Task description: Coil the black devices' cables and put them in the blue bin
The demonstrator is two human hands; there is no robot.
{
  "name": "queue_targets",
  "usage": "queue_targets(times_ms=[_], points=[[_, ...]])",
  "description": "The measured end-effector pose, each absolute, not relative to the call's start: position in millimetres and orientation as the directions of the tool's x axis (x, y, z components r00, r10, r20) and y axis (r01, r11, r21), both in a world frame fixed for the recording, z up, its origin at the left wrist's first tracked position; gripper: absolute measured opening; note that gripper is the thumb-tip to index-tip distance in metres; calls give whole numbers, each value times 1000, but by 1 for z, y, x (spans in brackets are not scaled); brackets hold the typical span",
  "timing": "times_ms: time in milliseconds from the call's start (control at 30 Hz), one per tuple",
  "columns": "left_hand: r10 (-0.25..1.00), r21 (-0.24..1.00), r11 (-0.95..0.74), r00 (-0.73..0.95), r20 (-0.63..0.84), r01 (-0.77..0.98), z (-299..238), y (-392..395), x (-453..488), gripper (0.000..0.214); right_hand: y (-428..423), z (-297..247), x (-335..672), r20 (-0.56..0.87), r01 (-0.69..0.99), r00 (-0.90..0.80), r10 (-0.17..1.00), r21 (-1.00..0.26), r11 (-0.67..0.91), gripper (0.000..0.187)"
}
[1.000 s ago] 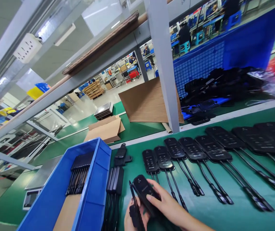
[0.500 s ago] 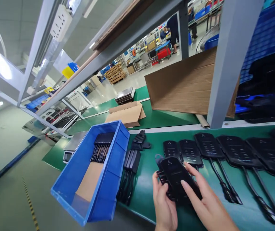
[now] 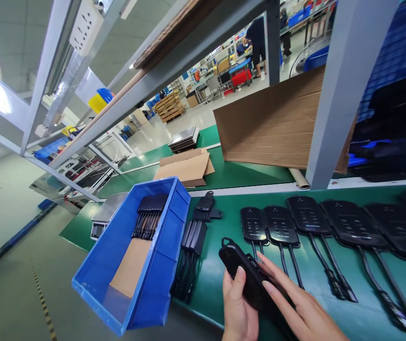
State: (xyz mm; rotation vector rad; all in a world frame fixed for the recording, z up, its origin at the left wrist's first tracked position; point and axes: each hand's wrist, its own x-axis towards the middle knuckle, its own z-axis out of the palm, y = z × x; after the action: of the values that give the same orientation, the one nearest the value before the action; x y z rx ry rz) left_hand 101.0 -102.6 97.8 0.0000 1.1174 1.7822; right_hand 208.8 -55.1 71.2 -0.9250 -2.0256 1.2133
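A black flat electronic unit with a loop at its top (image 3: pixel 238 263) is held tilted on edge above the front of the bench. Wrapped round its lower left side is my left hand (image 3: pixel 240 303), with the thumb pressed on its face. My right hand (image 3: pixel 298 303) grips the unit from the right, fingers along its side. Its lower end is partly hidden by my hands. Just beyond lie similar black units with paired cables, the closest being a small one (image 3: pixel 254 225) and its neighbour (image 3: pixel 281 226).
A blue bin (image 3: pixel 153 265) at the left holds a row of black cabled units and cardboard. Between bin and hands lie stacked cabled units (image 3: pixel 193 237) and black ribbed parts (image 3: pixel 204 206). A grey post (image 3: pixel 348 94) and cardboard sheet (image 3: pixel 270 125) stand behind.
The unit has been turned from showing its broad face to standing more on edge. Both hands have shifted slightly with it and still hold it.
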Motion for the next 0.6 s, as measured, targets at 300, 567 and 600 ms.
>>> queue_targets(times_ms=[300,567,600], points=[[725,859,-50,-610,-319,-509,103,-92,81,55,-46,79,191,-58,149,-570,819,-988,34,67],[759,998,66,-650,-50,1,95,-31,18,51,-44,49,180,25,181,-564,825,-971,153,49],[750,995,88,-660,-32,53,93,-19,9,50,-46,47,179,49,182,-591,805,-964,192,43]])
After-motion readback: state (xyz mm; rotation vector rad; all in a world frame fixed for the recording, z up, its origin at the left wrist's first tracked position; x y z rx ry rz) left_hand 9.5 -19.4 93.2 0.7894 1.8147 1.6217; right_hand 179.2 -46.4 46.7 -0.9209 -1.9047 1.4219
